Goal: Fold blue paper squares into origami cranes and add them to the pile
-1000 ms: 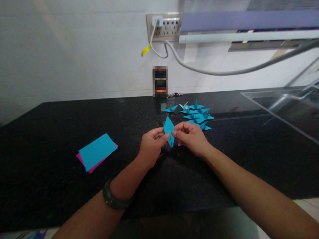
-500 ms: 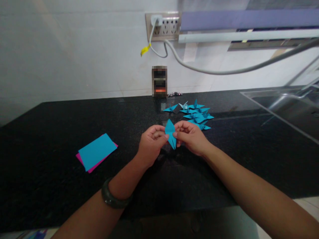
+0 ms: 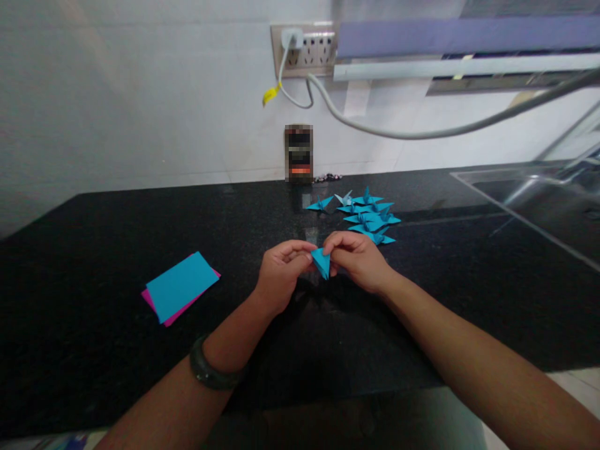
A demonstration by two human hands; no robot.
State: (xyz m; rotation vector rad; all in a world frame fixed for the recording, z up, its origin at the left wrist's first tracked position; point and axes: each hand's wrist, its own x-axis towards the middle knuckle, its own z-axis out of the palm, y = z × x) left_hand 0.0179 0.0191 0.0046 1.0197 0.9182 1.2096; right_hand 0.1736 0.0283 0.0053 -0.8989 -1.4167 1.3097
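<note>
My left hand [image 3: 281, 275] and my right hand [image 3: 359, 259] meet over the black countertop [image 3: 94, 250], both pinching a small folded piece of blue paper [image 3: 322, 262]. Only its lower triangular tip shows between the fingertips; the upper part is folded down or hidden. A dark watch sits on my left wrist. Just beyond my right hand lies a cluster of several finished blue paper cranes [image 3: 368, 215].
A stack of flat sheets, blue on top of pink [image 3: 180, 295], lies at the left. A small blurred box [image 3: 299, 153] leans on the white wall under a socket strip [image 3: 304, 50] with a grey cable. A steel sink [image 3: 539, 200] is at the right.
The tall blue diamond that stood up between my fingers has been folded down, so only a short triangle shows now. Both hands have stayed in place over the counter.
</note>
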